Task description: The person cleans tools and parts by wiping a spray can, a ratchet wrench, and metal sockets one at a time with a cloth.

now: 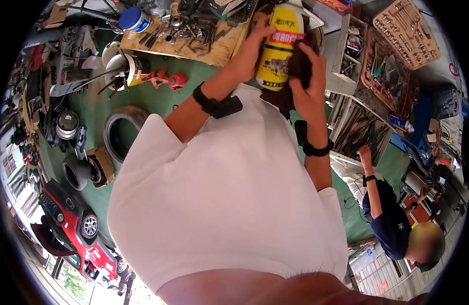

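A yellow spray can (276, 56) with a red band and a white top is held up in front of my chest, slightly tilted. My left hand (259, 39) grips it from the left side, thumb across its front. In my right hand (310, 89) is a dark brown cloth (300, 66), pressed against the can's right side. The cloth hangs down below the can, and part of it is hidden behind my fingers.
Ahead, a wooden workbench (209, 55) carries many loose tools and a blue-lidded tub (134, 20). To the right stand a tool cart (341, 81) and an open socket case (406, 33). Tires (123, 129) and a red jack (166, 80) are on the left; a co-worker (389, 229) is at right.
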Demonstrator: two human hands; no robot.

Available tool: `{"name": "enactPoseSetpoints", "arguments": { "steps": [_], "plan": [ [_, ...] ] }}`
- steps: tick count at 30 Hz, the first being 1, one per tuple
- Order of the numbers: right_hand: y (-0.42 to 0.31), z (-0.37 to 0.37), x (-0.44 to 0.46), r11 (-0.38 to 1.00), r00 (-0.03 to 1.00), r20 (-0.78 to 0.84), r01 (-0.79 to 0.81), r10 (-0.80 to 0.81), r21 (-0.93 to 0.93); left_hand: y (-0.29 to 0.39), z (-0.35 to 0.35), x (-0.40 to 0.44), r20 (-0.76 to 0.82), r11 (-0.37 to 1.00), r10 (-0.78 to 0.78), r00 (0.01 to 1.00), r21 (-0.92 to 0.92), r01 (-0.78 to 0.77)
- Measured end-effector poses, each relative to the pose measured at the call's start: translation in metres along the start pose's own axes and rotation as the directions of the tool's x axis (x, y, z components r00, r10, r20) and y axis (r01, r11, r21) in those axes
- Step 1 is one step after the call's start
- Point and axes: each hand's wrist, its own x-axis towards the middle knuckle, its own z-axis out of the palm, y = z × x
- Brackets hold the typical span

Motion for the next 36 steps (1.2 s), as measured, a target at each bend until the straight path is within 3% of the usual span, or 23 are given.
{"name": "enactPoseSetpoints", "arguments": {
  "steps": [2, 6, 9, 11, 16, 18, 20, 21, 22, 24, 26, 28, 31, 33, 36],
  "plan": [
    [0.002, 0.000, -0.007, 0.969, 0.976, 0.185, 0.154, -0.118, -0.193, 0.003, -0.001, 0.005, 0.005, 0.998, 0.060, 0.998, -0.018, -0.060],
    [0.009, -0.001, -0.019, 0.989, 0.938, 0.335, 0.124, -0.092, -0.075, 0.007, -0.012, 0.007, -0.065, 0.994, 0.106, 0.992, 0.020, -0.105],
    [0.024, -0.003, -0.021, 0.995, 0.943, 0.327, 0.086, -0.063, -0.056, 0.004, -0.021, 0.006, -0.101, 0.994, 0.107, 0.989, 0.028, -0.104],
    [0.031, -0.005, -0.018, 0.995, 0.945, 0.323, 0.075, -0.051, -0.062, 0.004, -0.028, 0.006, -0.043, 0.996, 0.066, 0.997, -0.057, -0.069],
    [0.013, 0.002, -0.009, 0.980, 0.992, 0.118, 0.055, -0.032, -0.191, 0.005, -0.019, -0.001, -0.113, 0.992, 0.127, 0.985, -0.006, -0.128],
    [-0.001, 0.006, -0.006, 0.981, 0.990, 0.121, 0.088, -0.067, -0.172, 0.002, -0.021, 0.001, -0.122, 0.979, 0.153, 0.981, 0.156, -0.133],
    [-0.014, 0.012, -0.006, 0.969, 0.960, 0.215, 0.210, -0.178, -0.131, 0.007, -0.013, -0.009, -0.144, 0.979, 0.124, 0.982, 0.181, -0.097],
    [-0.011, 0.015, -0.007, 0.945, 0.940, 0.229, 0.290, -0.252, -0.152, 0.010, -0.011, -0.013, -0.060, 0.969, 0.062, 0.996, 0.242, -0.045],
    [-0.007, 0.017, -0.009, 0.946, 0.943, 0.222, 0.284, -0.247, -0.156, 0.011, -0.011, -0.015, 0.023, 0.952, -0.007, 1.000, 0.306, 0.000],
    [0.002, 0.017, -0.014, 0.946, 0.949, 0.184, 0.284, -0.254, -0.158, 0.006, -0.018, -0.011, 0.019, 0.947, 0.017, 1.000, 0.321, -0.023],
    [0.011, 0.014, -0.016, 0.965, 0.963, 0.171, 0.232, -0.210, -0.122, 0.004, -0.023, -0.008, 0.054, 0.873, 0.123, 0.991, 0.470, -0.134],
    [0.023, 0.010, -0.017, 0.980, 0.973, 0.162, 0.182, -0.168, -0.082, 0.002, -0.020, -0.010, 0.060, 0.898, 0.126, 0.990, 0.416, -0.140],
    [0.035, 0.007, -0.019, 0.992, 0.974, 0.195, 0.124, -0.116, -0.025, -0.004, -0.021, -0.012, 0.073, 0.879, 0.120, 0.990, 0.456, -0.140],
    [0.036, 0.004, -0.019, 0.995, 0.970, 0.242, -0.001, 0.024, -0.097, -0.009, -0.025, -0.009, 0.080, 0.836, 0.154, 0.985, 0.520, -0.173],
    [0.049, 0.003, -0.027, 0.990, 0.942, 0.317, -0.071, 0.106, -0.122, -0.012, -0.027, -0.007, 0.076, 0.767, 0.188, 0.979, 0.611, -0.195]
  ]
}}
